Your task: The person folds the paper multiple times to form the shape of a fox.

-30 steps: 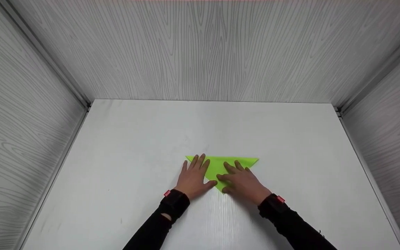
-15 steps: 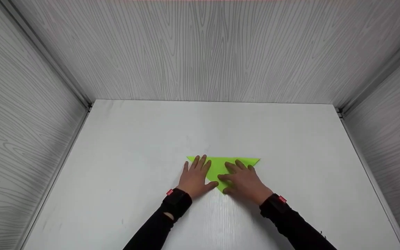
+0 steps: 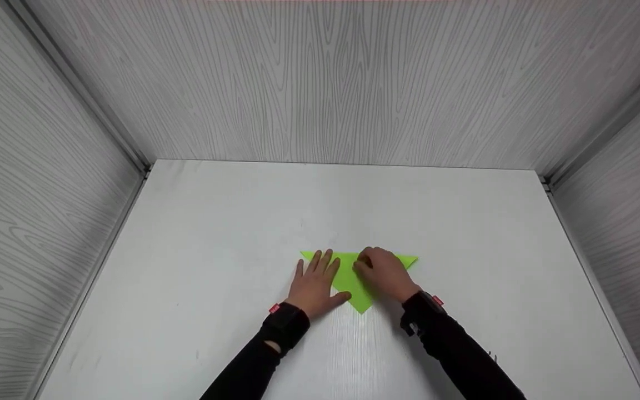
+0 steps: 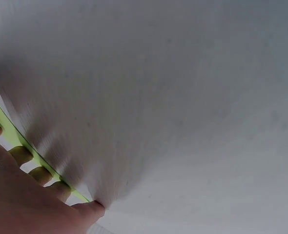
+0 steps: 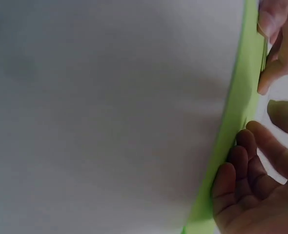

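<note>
A bright green sheet of paper (image 3: 361, 300), folded into a triangle, lies on the white table with its long edge away from me and its tip towards me. My left hand (image 3: 311, 289) rests on its left part with fingers spread. In the left wrist view those fingers (image 4: 61, 189) lie along the green strip. Over the paper's upper right part is my right hand (image 3: 388, 273), fingers curled. In the right wrist view, its curled fingers (image 5: 225, 183) touch the paper, with the thumb apart and nothing pinched. The hands cover parts of both sloping edges.
The white tabletop (image 3: 231, 222) spreads around the paper. A grey wood-grain panel (image 3: 320, 83) stands at the back, with similar side panels at left (image 3: 36, 194) and right (image 3: 620, 222). Dark bands are strapped round both wrists.
My right hand has gone from spread fingers on the paper's lower right to curled fingers nearer the long edge, uncovering the near tip. The left hand keeps its place on the paper.
</note>
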### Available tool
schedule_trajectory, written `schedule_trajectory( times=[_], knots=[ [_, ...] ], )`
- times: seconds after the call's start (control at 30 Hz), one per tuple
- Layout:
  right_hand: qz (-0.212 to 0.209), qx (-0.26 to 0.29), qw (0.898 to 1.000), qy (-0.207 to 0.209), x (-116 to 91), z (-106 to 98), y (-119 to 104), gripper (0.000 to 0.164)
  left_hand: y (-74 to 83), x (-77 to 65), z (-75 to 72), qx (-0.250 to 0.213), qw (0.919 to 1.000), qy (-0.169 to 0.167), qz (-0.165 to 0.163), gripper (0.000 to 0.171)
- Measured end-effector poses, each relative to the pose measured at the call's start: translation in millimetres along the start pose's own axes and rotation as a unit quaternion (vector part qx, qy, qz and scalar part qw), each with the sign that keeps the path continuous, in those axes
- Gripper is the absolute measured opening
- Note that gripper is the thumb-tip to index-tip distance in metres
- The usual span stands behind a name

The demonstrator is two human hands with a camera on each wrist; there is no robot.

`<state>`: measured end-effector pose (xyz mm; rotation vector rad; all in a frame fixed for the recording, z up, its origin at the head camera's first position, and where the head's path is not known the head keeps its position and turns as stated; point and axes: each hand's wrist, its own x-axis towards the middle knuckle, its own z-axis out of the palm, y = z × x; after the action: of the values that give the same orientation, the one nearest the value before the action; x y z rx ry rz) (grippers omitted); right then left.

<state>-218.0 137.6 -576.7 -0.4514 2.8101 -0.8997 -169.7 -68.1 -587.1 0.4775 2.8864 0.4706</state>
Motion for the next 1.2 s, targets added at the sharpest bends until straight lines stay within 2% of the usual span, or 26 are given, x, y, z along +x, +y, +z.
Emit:
schedule_trajectory(
  times=[0.2,0.4,0.6,0.83,1.2],
  knots=[
    [0.051,-0.035,0.998,0.008,18.3,-5.1,-14.7,0.026,-2.9,1.7,5.6,0.006,0.9998,0.015,0.006,0.084],
    [0.081,-0.053,0.995,-0.01,31.5,-5.9,-22.5,0.033,-1.7,0.1,6.0,0.002,0.9998,0.018,0.009,0.084],
    [0.089,-0.053,0.994,-0.035,40.1,-7.1,-23.9,0.034,1.3,-3.2,-0.5,-0.005,0.9998,0.014,0.009,0.083],
    [0.097,-0.054,0.992,-0.056,46.5,-10.1,-25.9,0.036,-1.5,0.5,5.7,0.006,0.9998,0.018,0.007,0.082],
    [0.136,-0.069,0.985,-0.082,53.7,-14.9,-34.6,0.034,-1.0,-1.5,2.4,0.02,0.9996,0.016,0.008,0.083]
  ],
)
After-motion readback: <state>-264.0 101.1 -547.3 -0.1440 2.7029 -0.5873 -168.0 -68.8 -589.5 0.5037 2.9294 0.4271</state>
